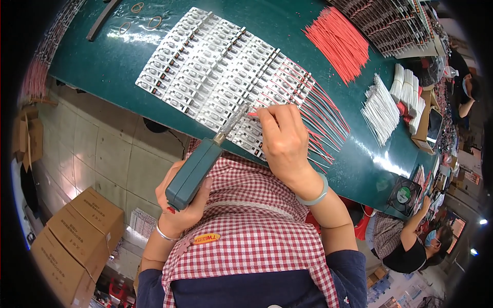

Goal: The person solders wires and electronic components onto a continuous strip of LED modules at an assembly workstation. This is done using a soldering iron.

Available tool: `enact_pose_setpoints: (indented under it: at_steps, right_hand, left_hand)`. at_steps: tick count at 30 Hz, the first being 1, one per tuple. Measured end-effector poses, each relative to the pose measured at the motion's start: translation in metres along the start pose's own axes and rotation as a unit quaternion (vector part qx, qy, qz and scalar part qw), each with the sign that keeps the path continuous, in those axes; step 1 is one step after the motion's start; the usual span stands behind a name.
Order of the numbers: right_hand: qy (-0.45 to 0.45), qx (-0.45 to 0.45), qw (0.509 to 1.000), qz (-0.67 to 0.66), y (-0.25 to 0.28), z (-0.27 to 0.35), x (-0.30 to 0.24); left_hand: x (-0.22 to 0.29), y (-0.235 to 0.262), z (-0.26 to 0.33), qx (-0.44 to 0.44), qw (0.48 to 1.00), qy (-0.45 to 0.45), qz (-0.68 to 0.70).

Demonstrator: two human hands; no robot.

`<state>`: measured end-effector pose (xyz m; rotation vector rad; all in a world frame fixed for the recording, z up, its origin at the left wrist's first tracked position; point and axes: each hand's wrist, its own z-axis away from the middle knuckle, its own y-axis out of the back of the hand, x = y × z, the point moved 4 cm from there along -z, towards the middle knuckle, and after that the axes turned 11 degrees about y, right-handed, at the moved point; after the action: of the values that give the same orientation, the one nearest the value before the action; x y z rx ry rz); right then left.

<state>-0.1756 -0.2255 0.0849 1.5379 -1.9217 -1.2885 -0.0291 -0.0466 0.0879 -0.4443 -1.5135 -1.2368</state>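
My left hand (181, 220) is wrapped round the body of a dark green soldering gun (192, 174). The gun's metal tip reaches up and right onto a panel of small silver-white circuit boards (197, 66). Close to that tip, my right hand (285, 146) pinches a short red wire end (252, 114) against the panel. Along the panel's right side, several red and white wires (328, 115) are attached and fan out to the right. The exact contact between tip, wire and board is too small to make out.
A bundle of loose red wires (339, 43) lies at the far right of the green table (113, 56), with white wires (381, 110) nearer. A small black fan (404, 195) stands at the right edge. Cardboard boxes (77, 241) sit lower left. A masked person (411, 241) works at right.
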Motion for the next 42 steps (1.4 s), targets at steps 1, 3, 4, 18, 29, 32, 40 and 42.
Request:
enact_pose_setpoints:
  at_steps: [1, 3, 4, 18, 29, 32, 40, 42]
  right_hand:
    - [-0.001, 0.001, 1.000, -0.001, 0.000, 0.000, 0.000]
    - [0.009, -0.002, 1.000, 0.004, 0.000, 0.000, 0.001]
    - [0.020, -0.005, 1.000, 0.008, -0.001, 0.001, 0.001]
    - [0.020, -0.013, 1.000, 0.015, -0.001, -0.002, 0.000]
    - [0.014, -0.021, 0.999, 0.022, -0.002, -0.002, 0.000]
    - [0.012, -0.014, 1.000, 0.016, -0.002, -0.001, 0.000]
    - [0.009, 0.042, 0.998, -0.050, 0.009, 0.007, 0.003]
    - [0.002, 0.033, 0.998, -0.053, 0.007, 0.010, 0.004]
  left_hand:
    - [0.002, 0.001, 0.000, 0.005, 1.000, -0.003, -0.007]
    - [0.004, 0.002, -0.001, 0.009, 1.000, -0.006, -0.014]
    - [0.005, 0.002, -0.001, 0.007, 1.000, -0.012, -0.019]
    - [0.005, 0.000, -0.002, 0.015, 1.000, -0.018, 0.007]
    - [0.000, 0.002, 0.001, 0.031, 0.999, -0.029, 0.024]
    - [-0.002, 0.002, 0.002, 0.031, 0.998, -0.021, 0.042]
    - [-0.005, 0.003, 0.003, 0.035, 0.999, -0.002, 0.035]
    - [-0.006, 0.003, 0.004, 0.038, 0.999, 0.005, 0.031]
